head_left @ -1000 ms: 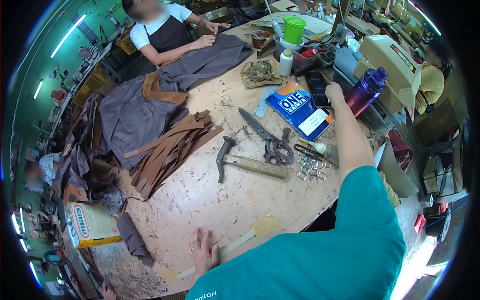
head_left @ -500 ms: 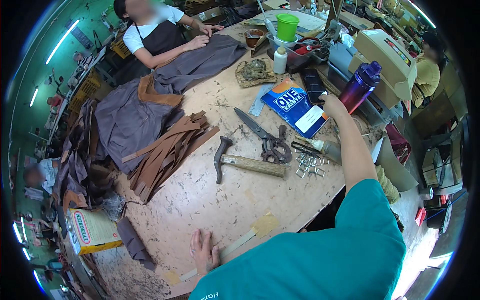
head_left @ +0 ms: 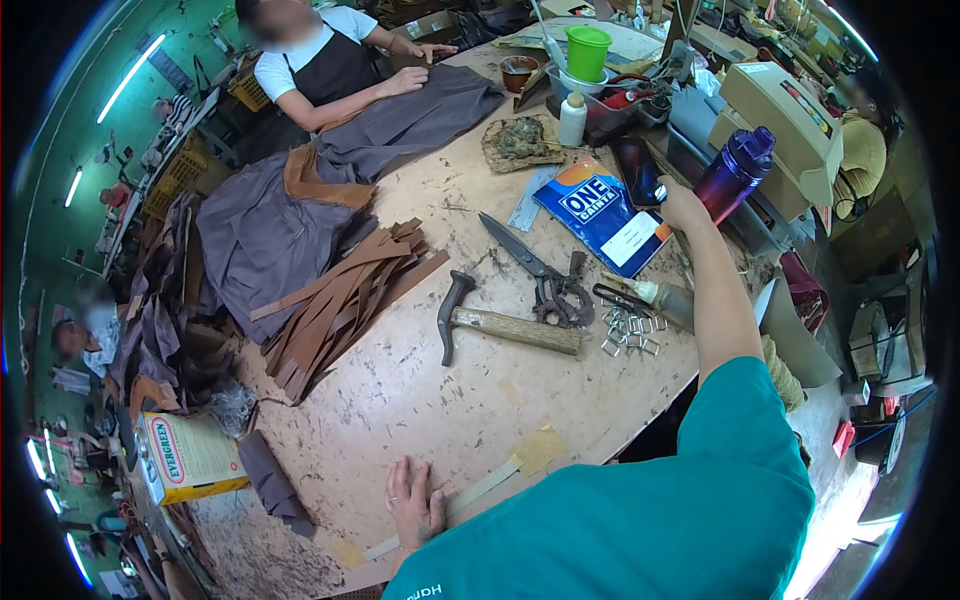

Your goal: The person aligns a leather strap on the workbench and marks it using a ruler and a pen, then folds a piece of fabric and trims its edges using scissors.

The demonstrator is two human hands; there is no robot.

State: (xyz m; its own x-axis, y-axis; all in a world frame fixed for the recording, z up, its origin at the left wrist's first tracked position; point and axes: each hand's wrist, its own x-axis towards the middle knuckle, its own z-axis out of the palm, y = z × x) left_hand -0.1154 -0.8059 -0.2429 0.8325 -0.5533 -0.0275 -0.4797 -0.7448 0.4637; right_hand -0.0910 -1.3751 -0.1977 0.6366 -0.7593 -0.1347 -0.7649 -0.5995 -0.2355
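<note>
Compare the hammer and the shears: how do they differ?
The hammer has a pale wooden handle; the shears have dark looped handles. The hammer's head is curved; the shears' blades taper to a point. The hammer lies closer to the left hand than the shears. Both lie on the worktable.

Right grip [head_left: 684, 207] at dark phone [head_left: 633, 168]

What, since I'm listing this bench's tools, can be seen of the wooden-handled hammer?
The wooden-handled hammer has a long, curved, dark head, metallic-looking, and a straight tan handle. It lies flat on the scuffed light-brown tabletop, handle pointing right, beside the dark metal scissors; nothing grips it.
</note>
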